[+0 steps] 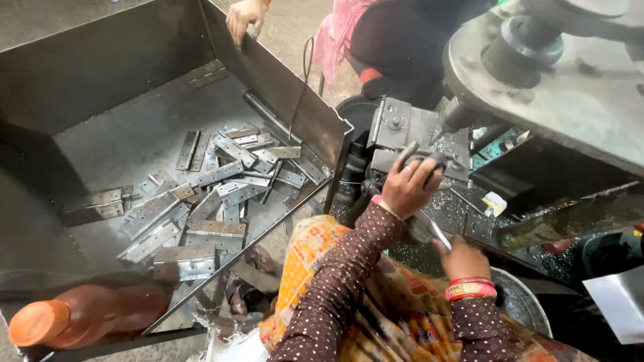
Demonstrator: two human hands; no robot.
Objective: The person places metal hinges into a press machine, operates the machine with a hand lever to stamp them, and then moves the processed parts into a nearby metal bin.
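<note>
A cluttered metal workshop, seen from above. A large dark steel tray (100, 74) with raised walls fills the picture from nine to twelve o'clock, standing on a bare concrete floor (295, 27). At three o'clock sits a grey drilling machine (557, 80), its bed strewn with bright metal shavings.

The left hand (410, 188), near the centre, has its fingers curled tight around a dark lever handle (424, 157) on a steel clamp block (402, 134) of the machine. The wrist bends upward, and a brown sleeve with white dots runs back toward six o'clock.

The right hand (463, 258), at about five o'clock from the left, has its fingers closed on a flat grey metal piece (429, 231), probably a hinge, though the hand hides much of it. The piece lies between the two hands, pointing toward the clamp. Red and pink bangles (471, 289) ring this wrist.

A heap of silver hinges (215, 194) lies loose on the tray floor, at nine o'clock from the hands. An orange plastic bottle (74, 318) with an orange cap lies on its side at eight o'clock. A small yellow and white packet (494, 203) rests on the machine bed at three o'clock. A pale sheet (620, 305) shows at four o'clock.

At twelve o'clock, another person's hand (245, 19) rests on the tray's upper rim.
</note>
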